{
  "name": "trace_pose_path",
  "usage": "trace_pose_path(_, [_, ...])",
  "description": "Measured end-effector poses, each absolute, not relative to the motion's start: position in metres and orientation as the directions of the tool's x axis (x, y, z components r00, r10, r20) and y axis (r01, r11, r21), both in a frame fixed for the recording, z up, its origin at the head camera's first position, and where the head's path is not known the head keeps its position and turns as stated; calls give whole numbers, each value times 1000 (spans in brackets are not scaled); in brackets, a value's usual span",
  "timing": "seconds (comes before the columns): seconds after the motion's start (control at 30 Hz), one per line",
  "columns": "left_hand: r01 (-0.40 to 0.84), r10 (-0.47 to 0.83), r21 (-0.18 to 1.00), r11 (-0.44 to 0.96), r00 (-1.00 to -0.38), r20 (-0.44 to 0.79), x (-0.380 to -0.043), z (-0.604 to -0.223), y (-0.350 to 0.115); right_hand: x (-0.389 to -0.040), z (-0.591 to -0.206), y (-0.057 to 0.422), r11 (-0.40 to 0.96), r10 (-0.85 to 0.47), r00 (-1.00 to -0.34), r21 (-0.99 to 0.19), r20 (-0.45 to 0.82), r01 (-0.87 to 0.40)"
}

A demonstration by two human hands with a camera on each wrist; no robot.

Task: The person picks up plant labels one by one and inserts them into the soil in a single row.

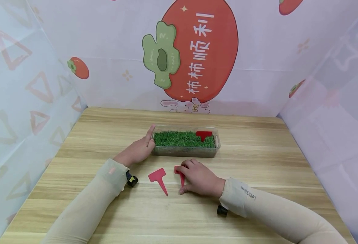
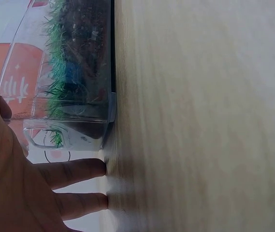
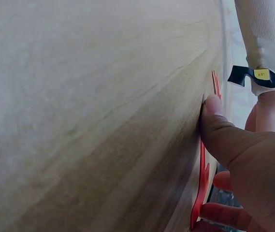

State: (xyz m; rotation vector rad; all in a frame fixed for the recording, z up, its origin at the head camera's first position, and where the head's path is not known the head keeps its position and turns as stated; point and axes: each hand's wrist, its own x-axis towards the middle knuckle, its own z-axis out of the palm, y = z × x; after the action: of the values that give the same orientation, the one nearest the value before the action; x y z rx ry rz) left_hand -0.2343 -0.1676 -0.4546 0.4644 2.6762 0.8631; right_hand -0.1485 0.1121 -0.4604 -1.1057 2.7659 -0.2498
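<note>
My left hand (image 1: 139, 148) rests at the left end of a clear plastic box (image 1: 185, 151), its index finger extended along the end wall. In the left wrist view, two straight fingers of it touch the table beside the box's handle cut-out. Green artificial grass (image 1: 179, 139) fills the box, and one red T-shaped plant label (image 1: 204, 134) stands in it at the right. My right hand (image 1: 201, 178) grips a second red plant label (image 1: 182, 177) low at the table, fingers at its wide head and thumb near its pointed end. A third red plant label (image 1: 158, 177) lies flat between the hands.
The wooden table (image 1: 249, 152) runs back to a printed cloth wall (image 1: 258, 67) with a large persimmon picture. Pale cloth walls also stand at left and right. Dark straps with small devices (image 1: 131, 179) sit on both wrists.
</note>
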Motion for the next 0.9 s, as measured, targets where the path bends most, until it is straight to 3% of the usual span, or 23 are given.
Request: trace_pose_path(0.9, [203,381,606,769,-907,-179,-233,-454,-166,-153,-460,109,705,-700,-712,-219,-58,-675])
